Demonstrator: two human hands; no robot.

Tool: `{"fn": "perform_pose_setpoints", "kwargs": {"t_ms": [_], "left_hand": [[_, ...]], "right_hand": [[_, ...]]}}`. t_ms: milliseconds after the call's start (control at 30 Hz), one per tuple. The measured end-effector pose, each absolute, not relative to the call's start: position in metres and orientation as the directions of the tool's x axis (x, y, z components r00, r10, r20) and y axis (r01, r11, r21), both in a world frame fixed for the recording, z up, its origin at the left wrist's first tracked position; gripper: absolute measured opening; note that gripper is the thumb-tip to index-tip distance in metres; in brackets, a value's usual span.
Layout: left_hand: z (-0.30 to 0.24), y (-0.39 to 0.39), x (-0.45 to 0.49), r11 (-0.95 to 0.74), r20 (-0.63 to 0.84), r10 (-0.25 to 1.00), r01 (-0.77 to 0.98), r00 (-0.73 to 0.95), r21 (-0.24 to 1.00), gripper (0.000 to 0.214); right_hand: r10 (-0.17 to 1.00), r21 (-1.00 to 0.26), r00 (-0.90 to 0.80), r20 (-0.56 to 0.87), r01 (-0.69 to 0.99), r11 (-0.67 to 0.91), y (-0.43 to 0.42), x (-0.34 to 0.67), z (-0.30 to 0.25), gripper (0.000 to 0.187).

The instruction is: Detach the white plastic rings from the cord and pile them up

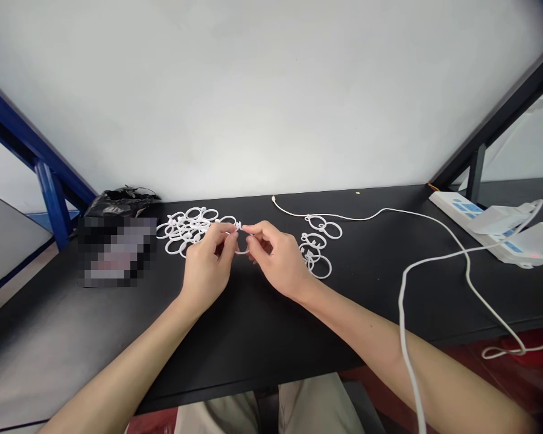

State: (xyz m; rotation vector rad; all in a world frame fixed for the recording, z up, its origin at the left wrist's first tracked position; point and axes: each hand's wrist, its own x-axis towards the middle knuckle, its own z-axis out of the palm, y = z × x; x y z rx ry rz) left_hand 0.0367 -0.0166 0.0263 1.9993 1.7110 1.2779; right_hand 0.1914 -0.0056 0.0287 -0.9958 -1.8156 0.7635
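Both hands meet over the middle of the black table. My left hand and my right hand each pinch one side of a single white plastic ring, holding it just above the tabletop. A pile of several white rings lies just left of my left hand. A smaller group of white rings lies right behind my right hand, partly hidden by it.
A white cable runs from the back of the table across the right side and down over the front edge. White power strips with adapters sit at the far right. A black bag and a blurred patch lie at the left. A white wall stands behind.
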Motion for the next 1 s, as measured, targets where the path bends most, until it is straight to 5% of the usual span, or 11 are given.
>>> {"fn": "perform_pose_setpoints", "kwargs": {"t_ms": [367,467,567,700,900,1000], "left_hand": [[0.026,-0.002,0.028,-0.289,0.468,0.884,0.771,-0.012,0.567,0.016],[0.027,0.006,0.019,-0.204,0.502,0.858,0.822,-0.111,0.531,0.018],[0.022,0.018,0.005,-0.120,0.530,0.827,0.863,-0.187,0.491,0.018],[0.011,0.031,-0.012,-0.028,0.543,0.812,0.914,-0.215,0.404,0.024],[0.010,0.025,-0.008,-0.044,0.564,0.805,0.928,-0.186,0.369,0.031],[0.015,0.016,0.004,-0.190,0.603,0.795,0.919,-0.063,0.346,0.026]], "right_hand": [[0.842,-0.714,-0.391,0.372,0.459,0.529,0.007,0.194,0.031,0.029],[0.892,-0.522,-0.288,0.348,0.731,0.440,0.019,0.206,0.037,0.032],[0.943,-0.236,-0.094,0.320,0.956,0.175,0.033,0.231,0.039,0.031],[0.963,-0.047,0.107,0.247,0.994,-0.099,0.046,0.261,0.039,0.032],[0.976,-0.066,0.052,0.211,0.997,-0.038,0.050,0.267,0.034,0.017],[0.948,-0.224,-0.052,0.314,0.966,0.127,0.049,0.259,0.036,0.015]]}}
